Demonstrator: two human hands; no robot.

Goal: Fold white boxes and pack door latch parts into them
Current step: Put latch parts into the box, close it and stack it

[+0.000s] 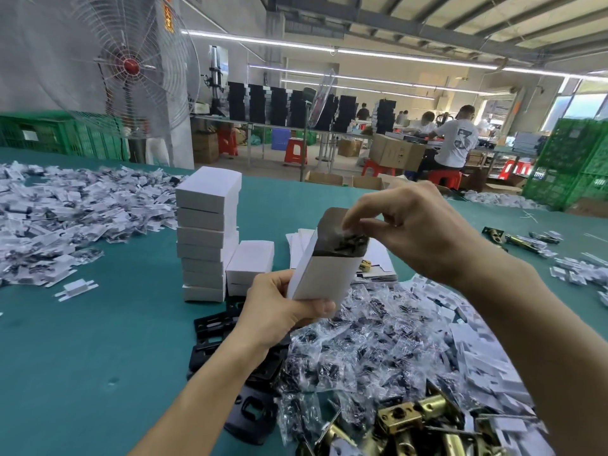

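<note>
My left hand point(279, 307) grips the lower end of an open white box point(325, 274), held tilted above the green table. My right hand point(411, 225) is at the box's open top, fingers pinching a clear bag of black screws point(348, 240) that sits half inside the mouth. Below lies a heap of such screw bags point(378, 340). Brass door latches point(404, 419) lie at the near edge. Black plates point(214, 327) rest under my left wrist. Flat unfolded box blanks point(299, 240) lie behind the held box.
A tall stack of closed white boxes point(205, 235) stands left of my hands, with a short stack point(250, 266) beside it. White paper parts point(65, 218) cover the left of the table point(98, 340). More latches point(519, 240) lie far right. A fan point(131, 65) stands behind.
</note>
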